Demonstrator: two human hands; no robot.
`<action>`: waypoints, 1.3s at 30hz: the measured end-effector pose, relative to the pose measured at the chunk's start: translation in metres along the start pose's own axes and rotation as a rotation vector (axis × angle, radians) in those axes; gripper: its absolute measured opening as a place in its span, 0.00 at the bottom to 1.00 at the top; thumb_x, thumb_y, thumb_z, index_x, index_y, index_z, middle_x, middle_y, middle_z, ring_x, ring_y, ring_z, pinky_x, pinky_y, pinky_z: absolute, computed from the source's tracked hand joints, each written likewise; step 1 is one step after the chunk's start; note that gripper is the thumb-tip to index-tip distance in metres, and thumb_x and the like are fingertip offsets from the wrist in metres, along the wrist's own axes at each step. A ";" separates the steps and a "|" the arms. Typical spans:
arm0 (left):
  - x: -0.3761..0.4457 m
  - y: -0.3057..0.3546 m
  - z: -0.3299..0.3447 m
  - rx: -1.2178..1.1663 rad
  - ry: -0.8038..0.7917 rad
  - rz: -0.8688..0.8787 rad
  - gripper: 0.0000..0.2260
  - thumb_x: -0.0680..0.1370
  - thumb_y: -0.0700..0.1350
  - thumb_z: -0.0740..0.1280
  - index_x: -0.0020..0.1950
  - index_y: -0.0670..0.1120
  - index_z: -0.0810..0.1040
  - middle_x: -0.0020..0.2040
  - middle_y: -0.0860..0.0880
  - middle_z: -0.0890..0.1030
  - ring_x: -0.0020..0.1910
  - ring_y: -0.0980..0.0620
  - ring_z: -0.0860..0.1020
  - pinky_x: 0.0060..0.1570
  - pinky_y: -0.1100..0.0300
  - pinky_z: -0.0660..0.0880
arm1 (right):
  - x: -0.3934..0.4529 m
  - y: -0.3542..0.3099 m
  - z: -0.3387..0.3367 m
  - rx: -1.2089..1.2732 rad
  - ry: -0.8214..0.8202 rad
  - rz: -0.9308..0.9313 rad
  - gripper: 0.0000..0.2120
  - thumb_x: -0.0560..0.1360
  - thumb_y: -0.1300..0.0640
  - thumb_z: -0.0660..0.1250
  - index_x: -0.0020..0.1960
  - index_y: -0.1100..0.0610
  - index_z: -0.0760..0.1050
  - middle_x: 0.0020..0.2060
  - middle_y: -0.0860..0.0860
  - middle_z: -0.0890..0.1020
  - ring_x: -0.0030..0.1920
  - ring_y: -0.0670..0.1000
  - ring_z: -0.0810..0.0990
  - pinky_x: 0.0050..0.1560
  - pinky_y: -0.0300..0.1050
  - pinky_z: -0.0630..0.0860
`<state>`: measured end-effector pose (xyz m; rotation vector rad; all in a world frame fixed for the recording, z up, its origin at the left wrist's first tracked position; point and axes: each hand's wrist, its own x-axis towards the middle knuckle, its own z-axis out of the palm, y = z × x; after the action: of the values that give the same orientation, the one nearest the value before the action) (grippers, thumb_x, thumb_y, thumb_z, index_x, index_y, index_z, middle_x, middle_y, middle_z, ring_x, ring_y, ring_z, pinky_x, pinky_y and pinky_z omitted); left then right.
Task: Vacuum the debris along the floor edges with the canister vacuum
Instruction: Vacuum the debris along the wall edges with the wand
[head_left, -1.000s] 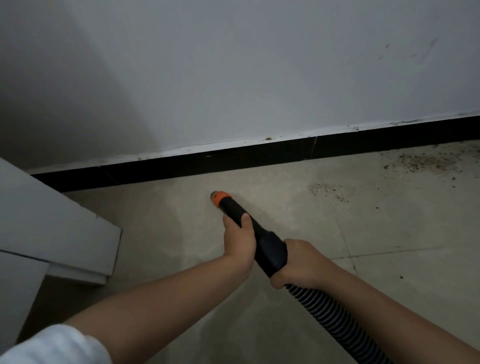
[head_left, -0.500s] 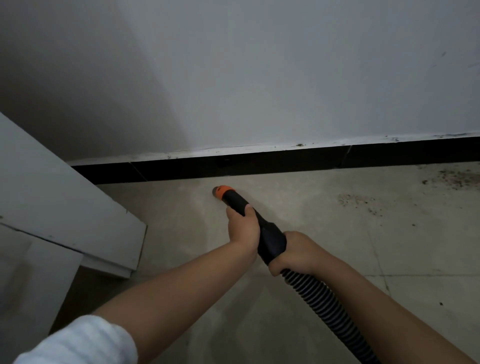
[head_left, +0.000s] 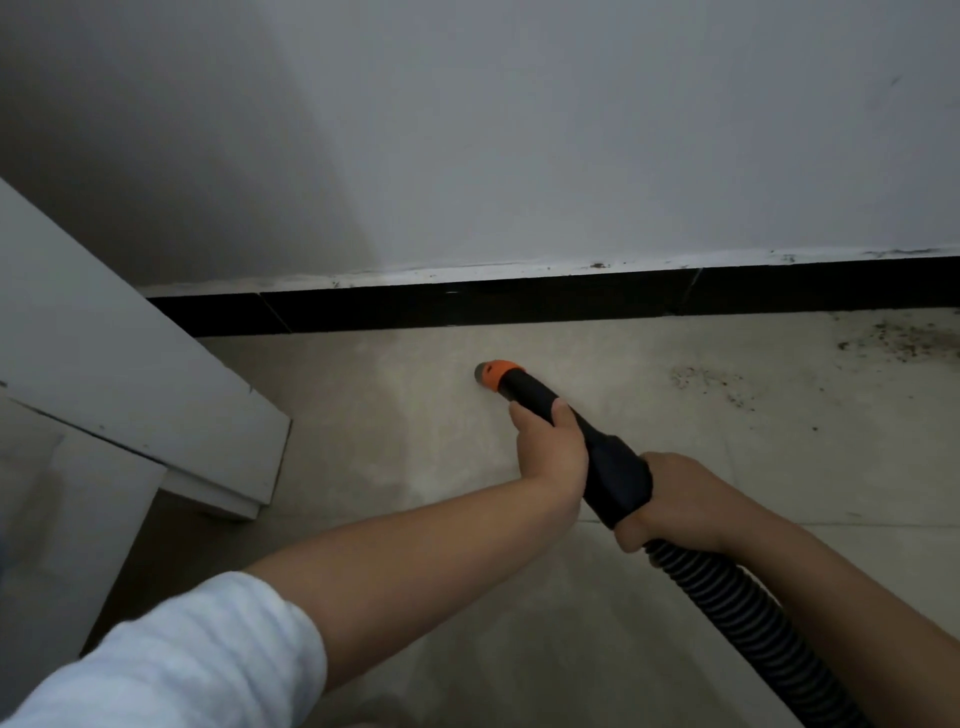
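A black vacuum nozzle with an orange tip (head_left: 496, 375) rests on the pale tiled floor (head_left: 395, 415), a short way in front of the black skirting board (head_left: 467, 306). My left hand (head_left: 550, 447) grips the nozzle tube just behind the tip. My right hand (head_left: 675, 501) holds the thicker black handle where the ribbed hose (head_left: 737, 618) begins; the hose runs off the lower right. Dark crumbs of debris (head_left: 898, 340) lie along the wall at the far right, with a smaller patch (head_left: 706, 382) nearer the nozzle. The canister is out of view.
A white wall (head_left: 571, 156) rises above the skirting board. White furniture panels (head_left: 130, 384) jut in from the left, close to the wall corner. Tile joints cross the floor on the right.
The view has swung left, so the white furniture takes up more of the frame and the debris has slid toward the right edge. Both hands keep the same grip on the nozzle.
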<state>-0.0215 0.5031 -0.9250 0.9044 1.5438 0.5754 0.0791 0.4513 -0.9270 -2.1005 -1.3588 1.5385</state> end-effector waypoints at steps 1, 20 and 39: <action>0.001 -0.001 -0.002 0.002 0.010 0.006 0.25 0.83 0.48 0.52 0.77 0.47 0.47 0.70 0.44 0.67 0.66 0.44 0.70 0.63 0.55 0.67 | 0.002 -0.001 0.002 -0.019 -0.002 -0.006 0.14 0.60 0.64 0.74 0.35 0.58 0.68 0.33 0.51 0.73 0.31 0.49 0.73 0.31 0.39 0.68; 0.054 -0.001 -0.077 -0.029 0.265 0.074 0.20 0.82 0.47 0.54 0.74 0.46 0.59 0.65 0.43 0.72 0.61 0.43 0.73 0.60 0.51 0.71 | 0.070 -0.063 0.062 -0.010 -0.096 -0.093 0.14 0.62 0.61 0.74 0.38 0.55 0.68 0.36 0.49 0.74 0.34 0.46 0.74 0.27 0.37 0.67; 0.097 0.019 -0.124 -0.066 0.365 0.028 0.20 0.81 0.47 0.58 0.71 0.42 0.64 0.65 0.41 0.73 0.62 0.41 0.73 0.62 0.50 0.71 | 0.114 -0.109 0.082 0.251 -0.214 -0.098 0.15 0.56 0.63 0.73 0.40 0.61 0.74 0.39 0.57 0.77 0.39 0.58 0.79 0.44 0.53 0.78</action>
<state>-0.1380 0.6086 -0.9454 0.8016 1.8270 0.8423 -0.0456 0.5708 -0.9688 -1.7380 -1.2361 1.8271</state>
